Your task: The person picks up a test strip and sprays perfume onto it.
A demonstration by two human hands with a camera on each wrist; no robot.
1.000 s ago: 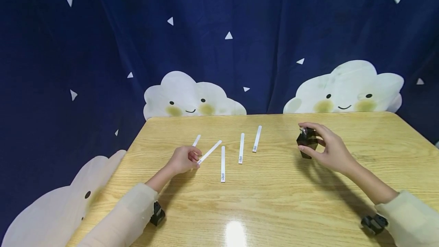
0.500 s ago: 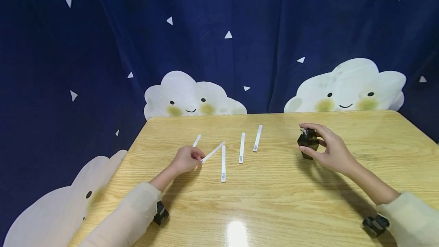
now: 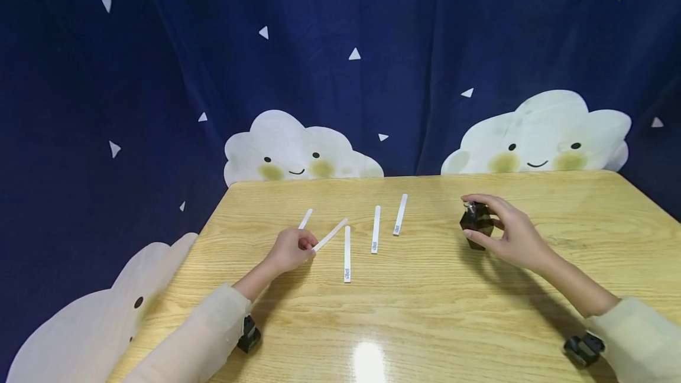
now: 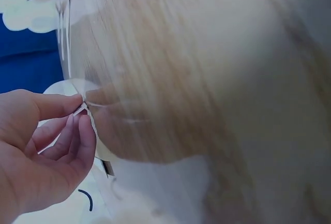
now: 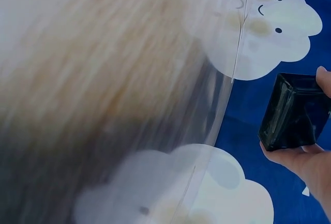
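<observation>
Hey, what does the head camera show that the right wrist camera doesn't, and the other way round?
Only the head view shows the left hand pinching one end of a white paper strip, four more white strips, for instance one beside it, lying on the wooden table, and the silvery top of the bottle. Only the right wrist view shows, close up, the flat glossy faces and sharp edges of the dark bottle. Both show the right hand gripping that bottle, and the cloud cutouts against the blue curtain.
</observation>
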